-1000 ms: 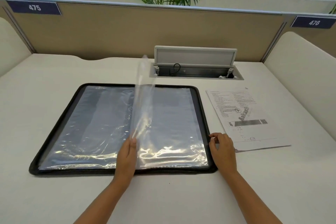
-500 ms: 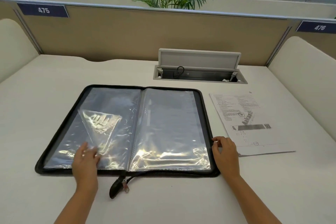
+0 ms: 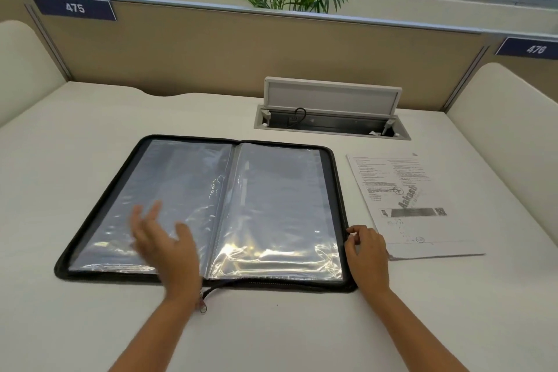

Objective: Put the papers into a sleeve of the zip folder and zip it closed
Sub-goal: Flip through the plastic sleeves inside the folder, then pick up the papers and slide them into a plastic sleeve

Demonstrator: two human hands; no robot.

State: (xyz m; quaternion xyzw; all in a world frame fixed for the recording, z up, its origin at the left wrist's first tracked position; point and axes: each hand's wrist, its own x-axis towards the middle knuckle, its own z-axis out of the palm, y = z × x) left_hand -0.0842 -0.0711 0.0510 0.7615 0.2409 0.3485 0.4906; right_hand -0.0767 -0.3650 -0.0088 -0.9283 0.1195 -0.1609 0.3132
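Observation:
A black zip folder [image 3: 99,205] lies open and flat on the white desk, with clear plastic sleeves [image 3: 277,199] spread on both halves. Its zipper pull [image 3: 203,305] hangs out at the front middle. My left hand [image 3: 163,241] hovers over the left half's lower part, fingers spread, holding nothing, slightly blurred. My right hand [image 3: 367,254] rests curled at the folder's right front edge, fingertips pinched at the rim. A stack of printed papers [image 3: 407,202] lies flat on the desk just right of the folder, beside my right hand.
An open cable hatch [image 3: 332,118] with a raised lid sits in the desk behind the folder. Beige partition panels [image 3: 241,51] with number plates 475 and 476 close off the back. Padded side dividers [image 3: 513,136] stand on both sides. A plant shows beyond the partition.
My left hand flipped a clear sleeve from the right half over to the left, let it go, and now hovers open above it. My right hand stayed at the folder's right edge.

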